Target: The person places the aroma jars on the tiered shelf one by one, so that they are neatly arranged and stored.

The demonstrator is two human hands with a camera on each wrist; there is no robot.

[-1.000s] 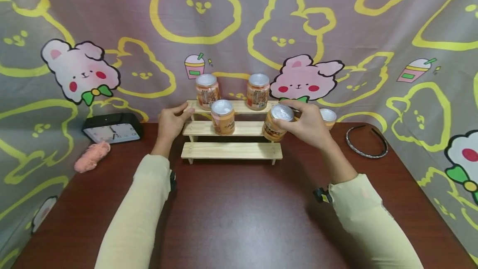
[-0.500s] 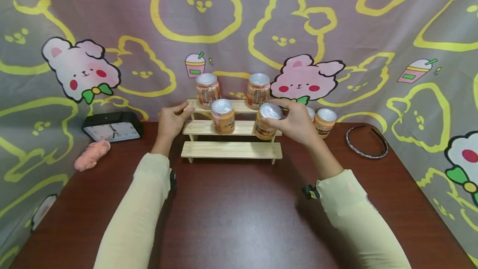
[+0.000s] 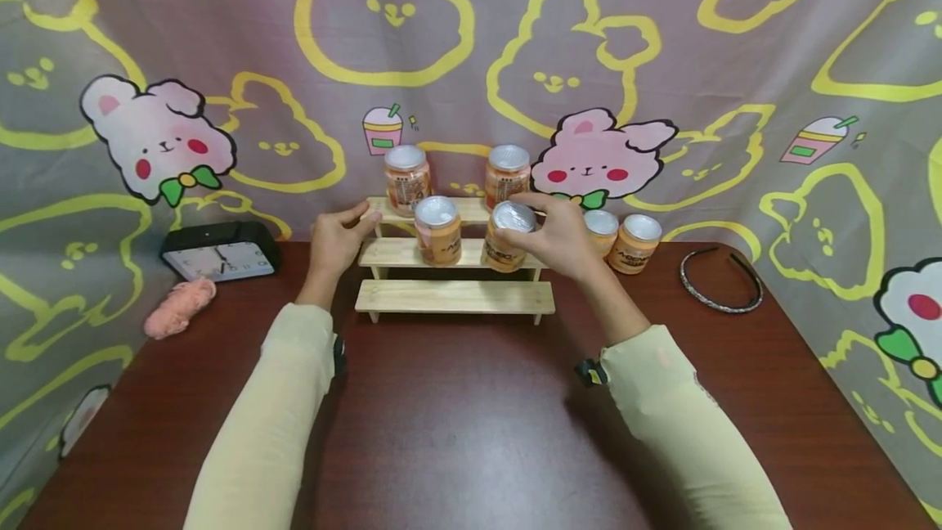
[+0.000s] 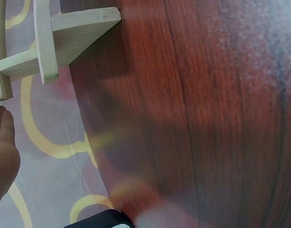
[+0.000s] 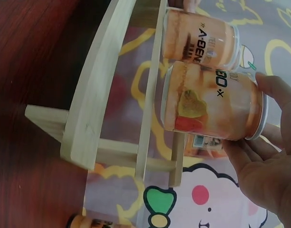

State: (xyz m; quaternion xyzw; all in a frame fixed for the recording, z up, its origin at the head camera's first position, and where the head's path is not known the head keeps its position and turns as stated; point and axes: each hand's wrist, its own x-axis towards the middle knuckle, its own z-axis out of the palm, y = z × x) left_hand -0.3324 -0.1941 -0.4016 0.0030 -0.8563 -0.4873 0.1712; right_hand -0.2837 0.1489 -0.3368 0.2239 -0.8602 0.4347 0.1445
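Note:
A pale wooden three-step display shelf [image 3: 456,297] stands on the table. My left hand [image 3: 334,248] holds the left end of its top step, thumb in front; in the left wrist view only part of that hand [image 4: 4,152] shows at the edge. My right hand [image 3: 555,235] grips an orange jelly can [image 3: 508,248] near its silver lid, fingers and thumb around it. The can is at the middle step's right part, slightly tilted, close beside another can [image 3: 439,240] on that step. Two more cans, a left one [image 3: 408,186] and a right one [image 3: 508,170], stand on the top step.
Two further cans, a nearer-left one [image 3: 601,227] and a right one [image 3: 636,248], stand on the table right of the shelf. A headband [image 3: 721,301] lies farther right. At left are a black clock [image 3: 221,252] and a pink yarn bundle [image 3: 180,309]. A patterned curtain [image 3: 471,88] stands behind.
My right hand has carried the can leftward along the middle step, toward the can at its left. The cans on the table have come into fuller view. My left hand stays put.

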